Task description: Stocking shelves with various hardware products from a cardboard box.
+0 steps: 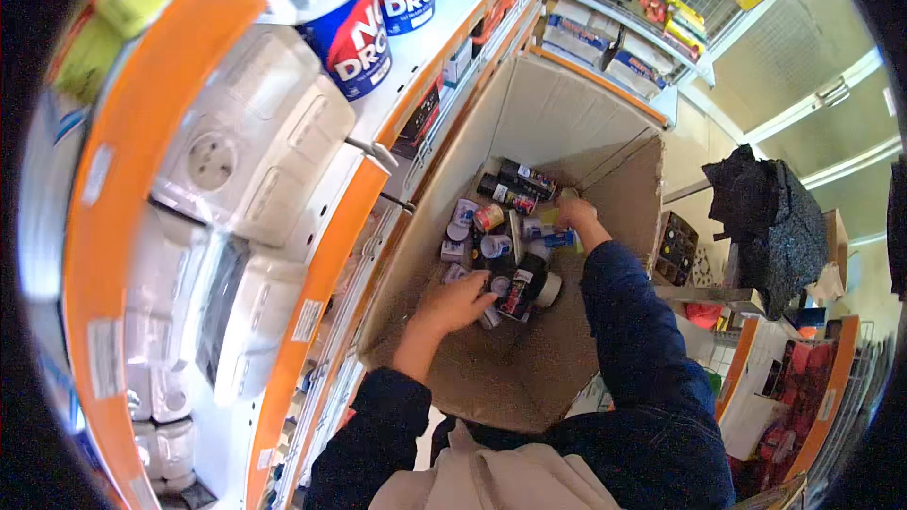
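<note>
A large open cardboard box (pixel 560 113) stands before me, with small cans, spray cans and other items jumbled at its bottom. Over the near left part of the pile is my left hand (pixel 457 304), fingers spread; nothing shows in its grasp. My right hand (pixel 577 216) reaches to the pile's right side, its fingers curled by a small round item; its grip is partly hidden. Between the hands lie a black spray can (pixel 523 283), a white-lidded can (pixel 496 246), a tan tape roll (pixel 548 290) and a blue item (pixel 560 239). Two black spray cans (pixel 514 191) lie further back.
Shelving with orange edges (pixel 340 241) runs along the left, holding blue-and-red tubs (pixel 351 42) and clear plastic containers (pixel 241 134). A further shelf (pixel 609 60) stands behind the box. Black plastic material (pixel 769 227) hangs at the right, above red goods (pixel 797 375).
</note>
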### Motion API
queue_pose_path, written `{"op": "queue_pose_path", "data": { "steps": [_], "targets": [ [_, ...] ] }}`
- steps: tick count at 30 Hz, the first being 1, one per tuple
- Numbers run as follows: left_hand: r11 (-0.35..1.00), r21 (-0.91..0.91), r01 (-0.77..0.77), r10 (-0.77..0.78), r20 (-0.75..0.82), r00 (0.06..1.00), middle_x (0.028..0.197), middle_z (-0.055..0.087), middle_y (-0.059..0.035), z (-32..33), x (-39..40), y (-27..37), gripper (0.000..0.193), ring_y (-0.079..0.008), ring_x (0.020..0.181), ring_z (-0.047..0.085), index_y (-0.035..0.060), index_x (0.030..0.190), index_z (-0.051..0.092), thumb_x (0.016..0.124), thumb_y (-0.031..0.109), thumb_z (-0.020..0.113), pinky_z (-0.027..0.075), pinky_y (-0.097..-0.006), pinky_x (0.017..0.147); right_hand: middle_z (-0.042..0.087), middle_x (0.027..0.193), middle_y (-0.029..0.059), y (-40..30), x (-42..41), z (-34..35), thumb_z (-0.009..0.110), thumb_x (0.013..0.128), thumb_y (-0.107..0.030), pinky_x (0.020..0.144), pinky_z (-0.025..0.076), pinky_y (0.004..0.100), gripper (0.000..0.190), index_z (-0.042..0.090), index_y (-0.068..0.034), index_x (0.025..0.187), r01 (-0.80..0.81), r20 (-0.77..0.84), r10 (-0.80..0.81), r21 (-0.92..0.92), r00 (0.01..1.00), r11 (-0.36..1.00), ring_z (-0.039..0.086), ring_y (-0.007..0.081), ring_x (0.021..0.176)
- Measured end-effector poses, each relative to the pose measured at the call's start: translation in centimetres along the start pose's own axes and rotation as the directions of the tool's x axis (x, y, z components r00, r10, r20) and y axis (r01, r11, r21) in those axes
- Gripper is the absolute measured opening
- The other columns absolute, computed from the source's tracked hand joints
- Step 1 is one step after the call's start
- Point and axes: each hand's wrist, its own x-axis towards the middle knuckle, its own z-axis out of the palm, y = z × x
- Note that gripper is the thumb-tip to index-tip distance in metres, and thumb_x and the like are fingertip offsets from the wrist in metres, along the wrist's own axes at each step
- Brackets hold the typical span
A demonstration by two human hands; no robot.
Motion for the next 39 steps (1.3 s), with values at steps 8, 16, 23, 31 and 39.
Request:
{"op": "queue_pose_path", "data": {
  "steps": [8,16,23,31,39],
  "targets": [
    [0.723,-0.689,-0.037,-0.158,-0.217,0.963,0.133,0.028,-0.0171,-1.5,-12.6,7.8,0.069,-0.0255,0.116,0.037,0.0055,0.135,0.005,0.086,0.025,0.05,0.038,-0.0378,0.09,0.05,0.1,0.0042,-8.4,-20.7,-9.8,0.067,0.074,-0.023,0.061,0.05,0.0269,0.054,0.039,-0.011,0.118,0.498,-0.076,-0.728,0.776,0.682,0.386,0.053,0.0147,0.085],
    [0.418,-0.71,-0.567,-0.308,-0.698,0.646,0.113,0.044,-0.011,-1.7,-24.4,14.0,0.05,-0.0159,0.101,0.047,0.0011,0.121,0.029,0.081,0.009,0.058,0.043,-0.0281,0.081,0.039,0.126,0.0071,-15.9,-40.5,-8.0,0.061,0.074,0.0,0.093,0.033,0.0279,0.063,0.03,-0.001,0.129,0.615,-0.438,-0.858,0.763,0.268,-0.198,0.039,0.0149,0.113],
    [0.729,-0.407,-0.55,-0.212,-0.899,0.384,0.11,0.046,-0.0124,-1.1,-33.1,15.5,0.046,-0.0175,0.103,0.047,-0.0009,0.114,0.034,0.076,-0.001,0.06,0.041,-0.0313,0.085,0.037,0.127,0.0097,-21.4,-48.1,-4.7,0.064,0.07,-0.001,0.095,0.032,0.0299,0.069,0.028,0.0,0.129,0.489,-0.581,-0.792,0.754,0.187,-0.438,0.039,0.018,0.115],
    [0.747,-0.387,-0.54,-0.317,-0.922,0.222,0.098,0.051,-0.0111,0.7,-40.1,15.5,0.046,-0.015,0.095,0.051,0.0007,0.1,0.035,0.071,0.006,0.069,0.044,-0.0276,0.08,0.047,0.115,0.0113,-25.7,-54.9,-2.1,0.062,0.072,0.001,0.09,0.037,0.0295,0.055,0.035,-0.002,0.12,0.513,-0.562,-0.818,0.741,0.122,-0.433,0.045,0.0177,0.108],
    [0.467,-0.335,-0.818,-0.31,-0.929,0.203,0.112,0.042,-0.0085,1.8,-47.1,14.8,0.052,-0.0181,0.104,0.046,0.0081,0.109,0.031,0.072,0.007,0.067,0.046,-0.0328,0.079,0.055,0.101,0.0101,-28.0,-60.3,0.6,0.065,0.073,-0.001,0.082,0.042,0.0261,0.05,0.037,0.0,0.114,0.453,-0.553,-0.809,0.784,0.199,-0.424,0.052,0.0139,0.095]
  ]
}}
